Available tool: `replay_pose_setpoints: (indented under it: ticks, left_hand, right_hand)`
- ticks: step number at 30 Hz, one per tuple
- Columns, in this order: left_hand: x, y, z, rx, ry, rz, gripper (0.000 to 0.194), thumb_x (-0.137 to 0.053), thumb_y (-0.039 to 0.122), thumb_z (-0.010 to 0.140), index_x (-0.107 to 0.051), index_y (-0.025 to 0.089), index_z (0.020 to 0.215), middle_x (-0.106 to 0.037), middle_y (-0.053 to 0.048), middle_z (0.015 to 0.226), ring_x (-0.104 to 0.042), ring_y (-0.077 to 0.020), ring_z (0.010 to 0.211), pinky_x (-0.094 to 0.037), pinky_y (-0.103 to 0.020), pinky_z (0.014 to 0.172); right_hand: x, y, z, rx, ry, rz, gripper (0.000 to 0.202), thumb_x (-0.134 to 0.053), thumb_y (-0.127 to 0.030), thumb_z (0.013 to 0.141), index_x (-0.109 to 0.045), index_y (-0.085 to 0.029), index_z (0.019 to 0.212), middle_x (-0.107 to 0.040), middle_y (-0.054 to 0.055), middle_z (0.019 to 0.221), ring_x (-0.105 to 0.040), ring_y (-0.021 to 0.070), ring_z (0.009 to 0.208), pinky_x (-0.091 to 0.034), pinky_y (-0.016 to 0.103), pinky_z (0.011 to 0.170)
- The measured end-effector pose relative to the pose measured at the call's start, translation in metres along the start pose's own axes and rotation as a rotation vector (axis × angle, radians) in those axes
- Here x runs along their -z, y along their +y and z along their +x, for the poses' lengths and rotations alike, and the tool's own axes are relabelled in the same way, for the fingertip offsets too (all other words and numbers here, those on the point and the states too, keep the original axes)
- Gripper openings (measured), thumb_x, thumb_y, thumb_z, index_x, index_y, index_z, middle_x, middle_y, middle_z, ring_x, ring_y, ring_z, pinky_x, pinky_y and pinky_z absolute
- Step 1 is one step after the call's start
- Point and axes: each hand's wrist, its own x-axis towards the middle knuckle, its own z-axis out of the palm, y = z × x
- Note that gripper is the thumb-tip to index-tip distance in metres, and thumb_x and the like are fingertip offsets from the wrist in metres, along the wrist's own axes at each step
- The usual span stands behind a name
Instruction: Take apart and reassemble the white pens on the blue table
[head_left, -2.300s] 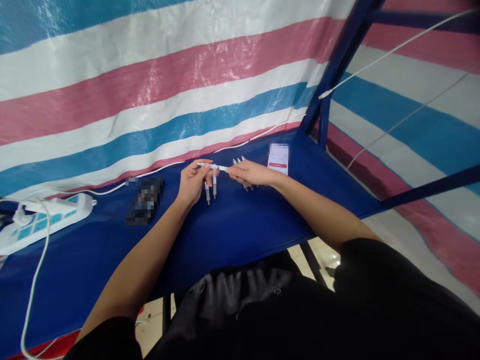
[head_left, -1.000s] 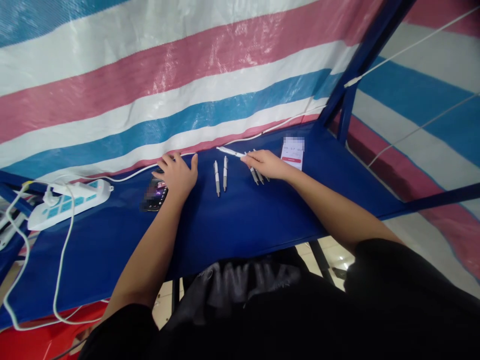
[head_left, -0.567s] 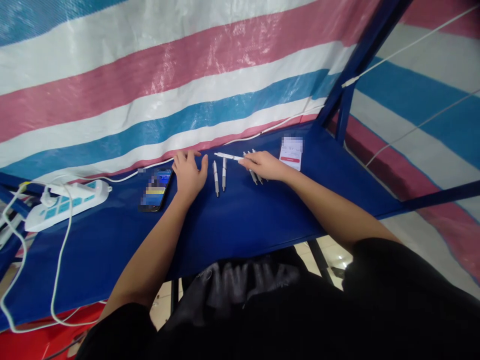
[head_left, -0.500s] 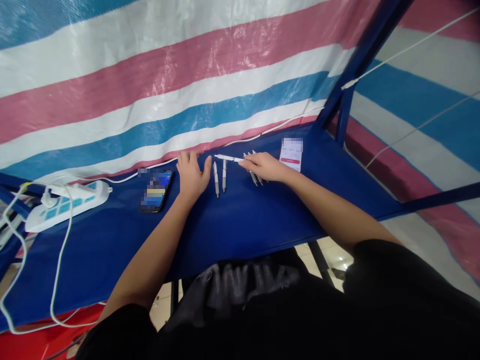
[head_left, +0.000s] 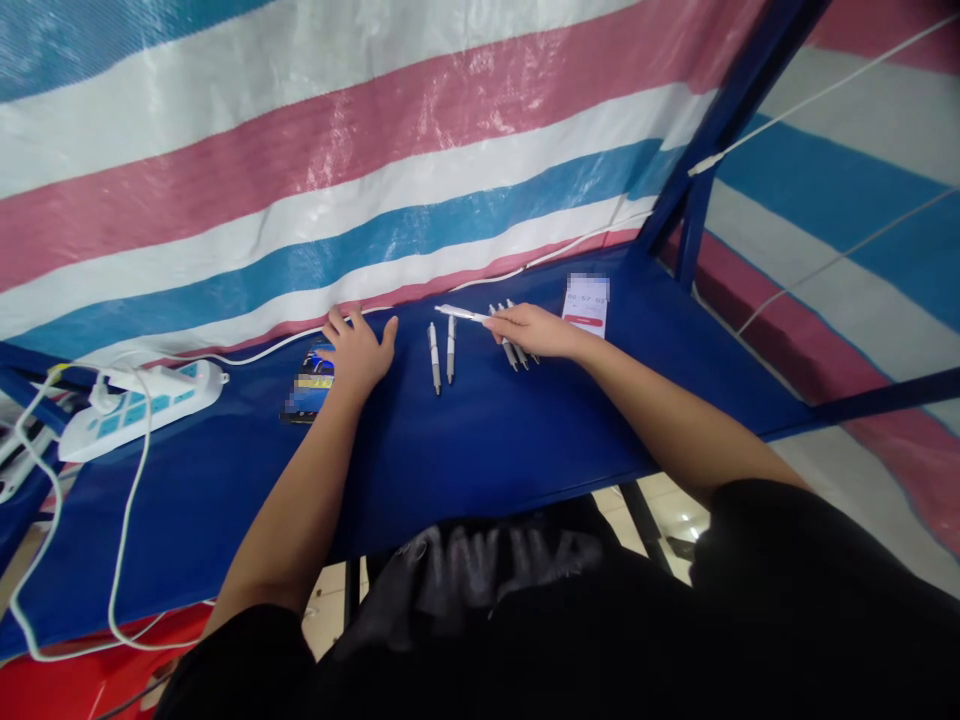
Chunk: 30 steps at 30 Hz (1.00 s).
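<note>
My right hand (head_left: pixel 534 330) pinches the end of a white pen (head_left: pixel 460 313), which points left over the blue table (head_left: pixel 480 440). Several grey and white pens (head_left: pixel 514 352) lie side by side beneath and beside that hand, partly covered by its fingers. Two more pens, one on the left (head_left: pixel 434 358) and one on the right (head_left: pixel 451 349), lie roughly parallel between my hands. My left hand (head_left: pixel 358 352) has its fingers spread and holds nothing. It is over the right edge of a dark phone (head_left: pixel 306 392) and hides part of it.
A white phone (head_left: pixel 586 306) showing a timer lies beyond my right hand. At the left is a white power strip (head_left: pixel 142 408) with looping cables (head_left: pixel 124 520). A striped sheet (head_left: pixel 360 180) hangs behind the table, and a blue frame post (head_left: pixel 720 140) stands at the right.
My left hand has moved left, away from the two middle pens, and now covers part of the dark phone. My right hand still holds the white pen in nearly the same place.
</note>
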Motion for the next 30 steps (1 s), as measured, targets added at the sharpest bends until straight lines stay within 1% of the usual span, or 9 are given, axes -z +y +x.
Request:
replay_pose_setpoints:
  ticks: [4, 7, 9, 12, 14, 17, 20, 25, 30]
  left_hand:
    - [0.005, 0.011, 0.003, -0.18, -0.006, -0.08, 0.061, -0.069, 0.06, 0.103, -0.064, 0.02, 0.15, -0.044, -0.031, 0.173, -0.037, -0.0582, 0.161, -0.03, -0.083, 0.131]
    - [0.011, 0.028, -0.001, -0.257, -0.022, -0.119, 0.056, -0.065, 0.057, 0.107, -0.065, 0.019, 0.149, -0.051, -0.03, 0.166, -0.042, -0.054, 0.159, -0.03, -0.077, 0.135]
    - [0.012, 0.038, -0.007, -0.356, -0.098, -0.18, 0.058, -0.062, 0.059, 0.109, -0.063, 0.019, 0.152, -0.057, -0.027, 0.161, -0.048, -0.0486, 0.157, -0.034, -0.07, 0.135]
    - [0.007, 0.051, -0.016, -0.529, -0.261, -0.272, 0.06, -0.06, 0.061, 0.111, -0.063, 0.02, 0.155, -0.065, -0.022, 0.153, -0.061, -0.0408, 0.146, -0.043, -0.061, 0.132]
    - [0.003, 0.057, -0.021, -0.561, -0.274, -0.281, 0.052, -0.063, 0.057, 0.11, -0.069, 0.023, 0.148, -0.069, -0.02, 0.147, -0.064, -0.04, 0.138, -0.046, -0.059, 0.127]
    - [-0.001, 0.058, -0.022, -0.553, -0.224, -0.266, 0.033, -0.069, 0.054, 0.108, -0.078, 0.028, 0.128, -0.075, -0.017, 0.134, -0.066, -0.0403, 0.128, -0.047, -0.059, 0.119]
    - [-0.001, 0.054, -0.02, -0.606, -0.285, -0.313, 0.03, -0.069, 0.058, 0.108, -0.08, 0.031, 0.113, -0.079, -0.014, 0.113, -0.069, -0.0369, 0.108, -0.049, -0.055, 0.105]
    - [-0.001, 0.049, -0.014, -0.684, -0.363, -0.289, 0.044, -0.063, 0.068, 0.109, -0.079, 0.029, 0.097, -0.077, -0.012, 0.093, -0.065, -0.0314, 0.085, -0.048, -0.048, 0.09]
    - [-0.007, 0.051, -0.015, -0.71, -0.443, -0.302, 0.056, -0.052, 0.075, 0.112, -0.077, 0.028, 0.093, -0.072, -0.009, 0.081, -0.061, -0.0271, 0.074, -0.051, -0.043, 0.083]
  right_hand:
    - [-0.001, -0.003, 0.0, 0.002, 0.006, -0.02, 0.043, -0.054, -0.037, 0.119, -0.062, -0.02, 0.08, -0.055, -0.001, 0.068, -0.052, 0.0156, 0.067, -0.039, 0.03, 0.07]
    - [-0.001, -0.001, 0.0, 0.02, 0.023, 0.0, 0.046, -0.056, -0.037, 0.119, -0.06, -0.02, 0.076, -0.055, -0.001, 0.068, -0.051, 0.0148, 0.067, -0.039, 0.029, 0.068]
    - [-0.001, 0.003, 0.0, -0.006, -0.011, 0.136, 0.047, -0.056, -0.04, 0.12, -0.057, -0.021, 0.077, -0.048, -0.004, 0.064, -0.044, 0.013, 0.059, -0.035, 0.028, 0.06]
    - [0.002, 0.011, 0.0, -0.094, -0.189, 0.498, 0.045, -0.053, -0.049, 0.122, -0.054, -0.023, 0.084, -0.031, -0.01, 0.059, -0.024, 0.0106, 0.05, -0.025, 0.025, 0.048]
    - [0.004, 0.014, -0.001, -0.142, -0.331, 0.671, 0.043, -0.054, -0.051, 0.121, -0.053, -0.024, 0.088, -0.026, -0.012, 0.059, -0.017, 0.0096, 0.048, -0.019, 0.023, 0.043]
    - [0.006, 0.017, -0.002, -0.185, -0.482, 0.77, 0.042, -0.056, -0.052, 0.12, -0.056, -0.023, 0.09, -0.024, -0.013, 0.059, -0.012, 0.0085, 0.047, -0.016, 0.021, 0.04]
    - [0.003, 0.016, -0.002, -0.192, -0.584, 0.799, 0.043, -0.058, -0.054, 0.119, -0.056, -0.023, 0.09, -0.024, -0.013, 0.059, -0.012, 0.008, 0.047, -0.016, 0.02, 0.04]
    - [-0.001, 0.012, -0.003, -0.168, -0.509, 0.604, 0.047, -0.053, -0.052, 0.121, -0.052, -0.024, 0.083, -0.028, -0.012, 0.057, -0.018, 0.0092, 0.047, -0.019, 0.023, 0.044]
    - [0.011, -0.002, -0.008, 0.131, -0.285, -0.076, 0.047, -0.063, -0.044, 0.117, -0.055, -0.022, 0.076, -0.05, -0.004, 0.062, -0.045, 0.0135, 0.06, -0.034, 0.029, 0.064]
